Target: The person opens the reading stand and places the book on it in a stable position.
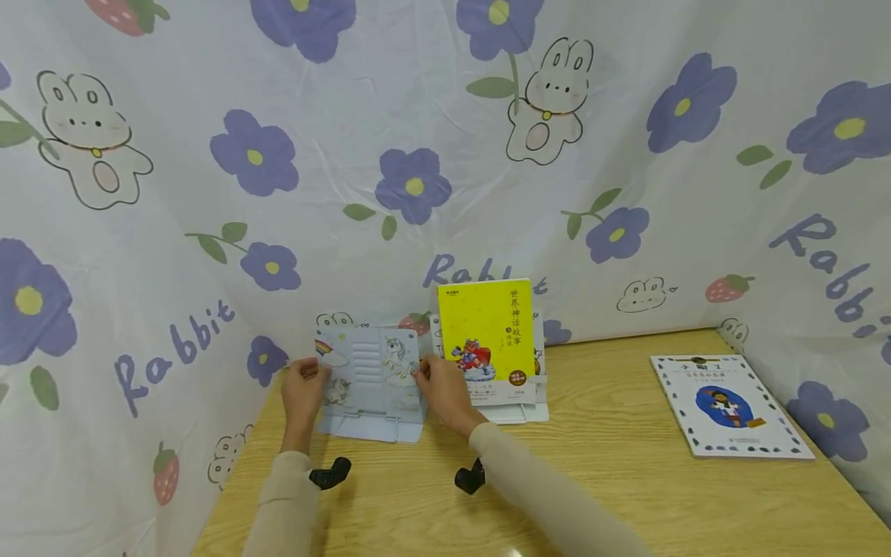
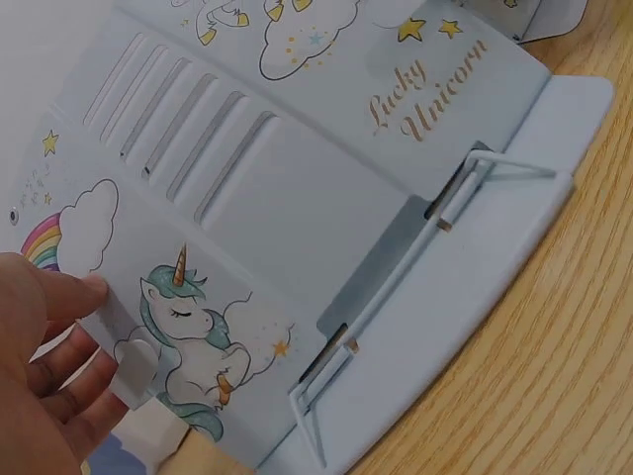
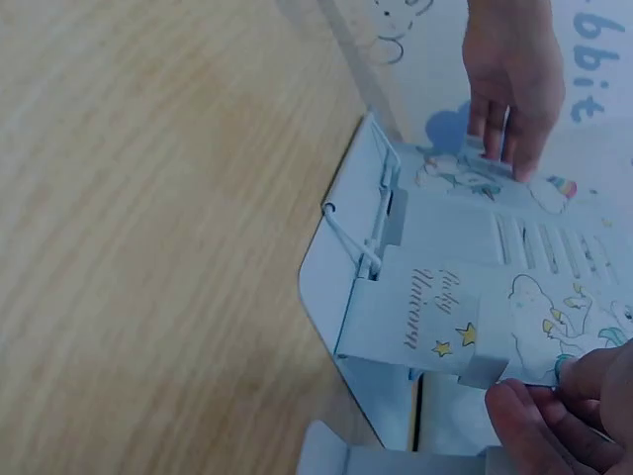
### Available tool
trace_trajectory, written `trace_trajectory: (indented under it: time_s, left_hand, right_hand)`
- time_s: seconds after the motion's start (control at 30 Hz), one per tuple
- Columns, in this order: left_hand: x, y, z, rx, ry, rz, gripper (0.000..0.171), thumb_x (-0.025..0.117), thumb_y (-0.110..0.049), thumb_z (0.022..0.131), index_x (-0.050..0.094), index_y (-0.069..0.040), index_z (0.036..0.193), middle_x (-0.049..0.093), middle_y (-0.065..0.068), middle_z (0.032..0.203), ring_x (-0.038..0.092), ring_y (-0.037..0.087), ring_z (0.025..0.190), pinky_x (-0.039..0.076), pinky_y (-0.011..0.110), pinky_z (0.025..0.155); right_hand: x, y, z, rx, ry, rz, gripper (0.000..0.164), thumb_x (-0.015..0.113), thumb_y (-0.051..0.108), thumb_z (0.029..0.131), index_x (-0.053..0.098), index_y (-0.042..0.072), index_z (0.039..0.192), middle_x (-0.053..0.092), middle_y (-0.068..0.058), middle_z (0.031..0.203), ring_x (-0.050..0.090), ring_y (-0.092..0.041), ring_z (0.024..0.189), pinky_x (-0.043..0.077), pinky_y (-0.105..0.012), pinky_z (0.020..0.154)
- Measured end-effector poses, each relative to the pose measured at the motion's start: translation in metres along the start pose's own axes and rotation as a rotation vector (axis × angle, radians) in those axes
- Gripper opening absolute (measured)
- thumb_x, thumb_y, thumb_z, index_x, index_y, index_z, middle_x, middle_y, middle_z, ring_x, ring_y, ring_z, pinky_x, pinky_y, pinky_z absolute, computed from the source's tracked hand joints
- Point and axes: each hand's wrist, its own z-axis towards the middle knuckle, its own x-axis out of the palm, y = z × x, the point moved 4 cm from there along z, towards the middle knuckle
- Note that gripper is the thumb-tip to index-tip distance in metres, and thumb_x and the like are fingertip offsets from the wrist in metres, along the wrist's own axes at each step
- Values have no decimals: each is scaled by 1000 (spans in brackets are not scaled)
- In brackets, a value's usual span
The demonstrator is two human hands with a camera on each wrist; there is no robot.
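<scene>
Fingers and thumb of my left hand (image 1: 304, 384) pinch the left edge of the unicorn stand (image 1: 365, 371) in the head view, while my right hand (image 1: 448, 391) pinches its right edge; the stand sits towards the far left of the worktop (image 1: 592, 480), its panel raised from its base; just to its right a yellow book (image 1: 487, 329) stands propped on a second stand (image 1: 536, 411), and well apart at the right a white book (image 1: 731, 406) lies flat; a printed cloth (image 1: 425, 100) rises along the far side.

At the left wrist, my thumb lies on the panel's front by a small flap (image 2: 136, 366), the other fingers curled at the edge; a wire ledge (image 2: 394, 284) runs along the stand's foot.

At the right wrist, my right thumb and fingers hold the right edge just beside another flap (image 3: 487, 356), near the "Lucky Unicorn" lettering (image 3: 427, 302); across the panel, my left hand grips the opposite edge.
</scene>
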Motion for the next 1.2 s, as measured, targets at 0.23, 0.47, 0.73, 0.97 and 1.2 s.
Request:
trace_trajectory:
  time_s: [0.23,0.47,0.73,0.97,1.2]
  left_hand:
    - [4,0,-1,-12,-6,-3,41,69,-13,100,59,9,134,64,29,128,63,39,119,49,36,94]
    - [5,-4,-4,2,-22,9,39,71,-13,100,61,9,130,65,29,124,64,39,116,49,43,97]
    - [5,-1,-9,-10,-6,14,41,71,-18,102,61,7,132,65,26,124,64,37,115,49,39,94]
    - [7,0,-9,20,-42,36,41,73,-21,100,63,4,131,68,24,123,67,37,114,49,37,92]
    - [8,2,-10,25,-40,42,40,73,-20,100,63,4,130,68,24,123,67,37,115,49,40,94]
  right_hand:
    - [-4,-3,11,8,-26,-133,19,72,18,103,67,5,90,68,-5,75,53,-10,59,42,-18,52]
    - [-7,3,16,-46,-54,-341,23,69,19,105,70,2,91,70,-8,74,60,-12,56,41,-19,48]
    - [-7,6,20,-78,-66,-441,26,70,18,104,70,2,84,67,-7,68,61,-14,53,42,-21,44]
    - [-9,6,20,-80,-66,-477,28,71,20,104,70,1,84,70,-9,70,67,-18,56,52,-25,46]
    - [-9,5,20,-70,-41,-469,27,70,19,105,70,1,85,70,-9,69,66,-17,54,50,-24,44]
